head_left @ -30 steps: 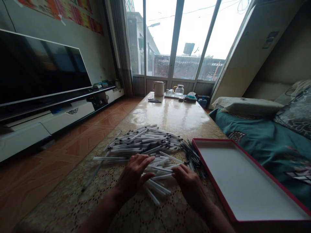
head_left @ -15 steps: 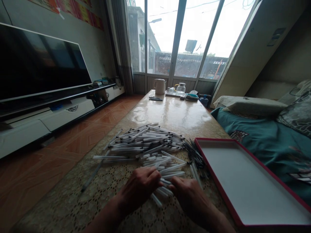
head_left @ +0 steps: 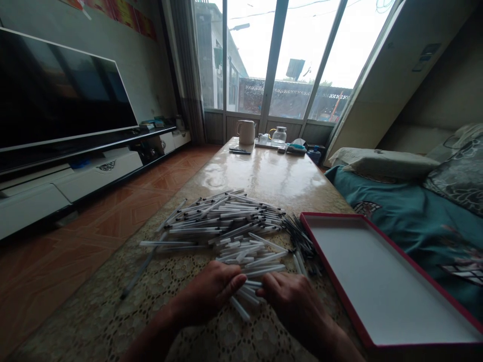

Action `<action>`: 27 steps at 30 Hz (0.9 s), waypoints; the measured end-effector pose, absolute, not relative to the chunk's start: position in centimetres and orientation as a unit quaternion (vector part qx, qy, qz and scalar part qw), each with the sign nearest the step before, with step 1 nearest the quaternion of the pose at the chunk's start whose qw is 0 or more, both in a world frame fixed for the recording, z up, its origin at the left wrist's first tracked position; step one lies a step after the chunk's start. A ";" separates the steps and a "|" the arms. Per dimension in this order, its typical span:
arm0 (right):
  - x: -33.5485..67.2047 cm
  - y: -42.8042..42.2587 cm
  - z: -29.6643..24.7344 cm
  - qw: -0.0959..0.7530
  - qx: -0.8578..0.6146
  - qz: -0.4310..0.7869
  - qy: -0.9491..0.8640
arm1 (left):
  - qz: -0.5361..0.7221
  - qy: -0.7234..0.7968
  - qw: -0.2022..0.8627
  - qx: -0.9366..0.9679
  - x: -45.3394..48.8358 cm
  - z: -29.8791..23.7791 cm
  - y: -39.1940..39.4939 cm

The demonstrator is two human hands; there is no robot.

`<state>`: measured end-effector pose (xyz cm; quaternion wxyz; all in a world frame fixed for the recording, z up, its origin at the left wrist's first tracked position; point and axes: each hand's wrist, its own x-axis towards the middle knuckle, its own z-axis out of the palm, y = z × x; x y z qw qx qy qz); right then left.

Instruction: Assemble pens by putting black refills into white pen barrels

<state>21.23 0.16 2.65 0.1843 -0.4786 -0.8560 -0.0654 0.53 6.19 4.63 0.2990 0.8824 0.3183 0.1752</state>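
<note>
My left hand (head_left: 218, 291) is closed, thumb over bent fingers, low over the near end of the pile. My right hand (head_left: 289, 296) is closed in a pinch a short way to its right. Between the two spans a white pen barrel (head_left: 253, 283), its ends hidden in the fingers. Under and beyond them lie short white pen tubes (head_left: 245, 251). Farther back is a heap of white pens with black ends (head_left: 226, 216). Thin black pen refills (head_left: 300, 234) are bunched to the right.
A shallow box lid with a pink rim (head_left: 339, 281) and white inside lies on the table's right. One pen (head_left: 141, 271) is apart at the left. A beige kettle (head_left: 246, 132) and a glass pot (head_left: 279, 134) stand at the far end. A teal-covered bed (head_left: 396, 201) borders the right.
The view has shifted slightly. My left hand has turned a little, its thumb now lying more plainly across the fingers. The pen barrel is still between both hands.
</note>
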 end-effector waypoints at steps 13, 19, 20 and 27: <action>21.6 0.0 4.2 0.186 -0.515 0.102 -0.831 | 0.204 0.309 0.243 0.896 0.9 5.0 6.1; 22.2 -0.1 3.3 0.201 -0.484 0.165 -0.836 | 0.169 0.261 0.087 0.946 1.7 4.6 5.4; 22.5 -0.1 2.9 0.196 -0.493 0.135 -0.837 | 0.168 0.269 0.101 0.943 1.5 4.5 5.5; 25.4 1.4 1.9 0.259 -0.593 0.001 -0.763 | 0.219 0.438 0.245 0.837 -4.0 4.3 9.4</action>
